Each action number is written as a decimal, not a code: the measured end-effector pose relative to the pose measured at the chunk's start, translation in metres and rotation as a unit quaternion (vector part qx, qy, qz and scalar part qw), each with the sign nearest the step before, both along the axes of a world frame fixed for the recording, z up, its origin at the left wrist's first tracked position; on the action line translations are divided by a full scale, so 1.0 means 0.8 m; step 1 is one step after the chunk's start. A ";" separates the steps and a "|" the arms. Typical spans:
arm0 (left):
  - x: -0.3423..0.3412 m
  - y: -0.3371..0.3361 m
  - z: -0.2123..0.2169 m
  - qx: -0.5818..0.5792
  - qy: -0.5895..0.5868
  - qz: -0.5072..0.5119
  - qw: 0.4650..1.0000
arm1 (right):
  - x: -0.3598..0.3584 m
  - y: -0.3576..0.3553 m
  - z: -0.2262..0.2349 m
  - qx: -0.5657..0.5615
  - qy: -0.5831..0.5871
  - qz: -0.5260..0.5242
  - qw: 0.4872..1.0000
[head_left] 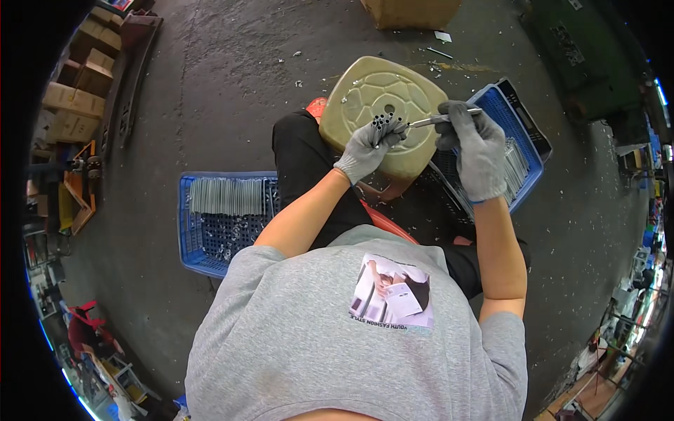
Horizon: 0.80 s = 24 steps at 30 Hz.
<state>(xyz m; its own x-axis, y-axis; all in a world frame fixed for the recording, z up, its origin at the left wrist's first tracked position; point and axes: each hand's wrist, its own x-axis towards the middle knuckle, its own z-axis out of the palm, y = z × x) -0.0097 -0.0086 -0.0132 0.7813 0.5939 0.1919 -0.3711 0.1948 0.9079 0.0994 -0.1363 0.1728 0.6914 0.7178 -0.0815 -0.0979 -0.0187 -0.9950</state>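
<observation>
My left hand (366, 150), in a grey knitted glove, is closed round a bundle of thin metal tubes (382, 123), their open dark ends facing up. It is over the near left part of a yellowish plastic stool (365, 78). My gloved right hand (476, 147) grips a slim silvery pen-like tool (423, 122). The tool's thin tip points left and reaches the tube ends beside my left fingers; whether it enters one is too small to tell. Its exact kind does not show.
A blue plastic basket (184, 231) at my left holds a row of metal tubes (228, 196). Another blue basket (535, 168) with tubes (516, 168) stands at my right, beside a black crate. A cardboard box (411, 12) is ahead. Scraps litter the dark floor; green machinery (579, 59) stands far right.
</observation>
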 end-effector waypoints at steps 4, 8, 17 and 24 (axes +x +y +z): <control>0.002 0.000 -0.009 0.054 0.004 0.025 0.998 | 0.001 0.005 -0.012 -0.016 -0.036 -0.006 0.999; 0.001 -0.002 -0.008 0.055 -0.002 0.033 0.998 | -0.001 0.009 -0.011 -0.025 -0.058 -0.001 0.998; 0.000 -0.001 -0.004 0.070 0.013 0.025 0.997 | 0.000 0.013 0.004 -0.054 -0.166 0.026 0.984; 0.001 -0.003 0.001 0.089 -0.001 0.025 0.996 | 0.007 0.018 0.000 -0.018 -0.382 0.097 0.919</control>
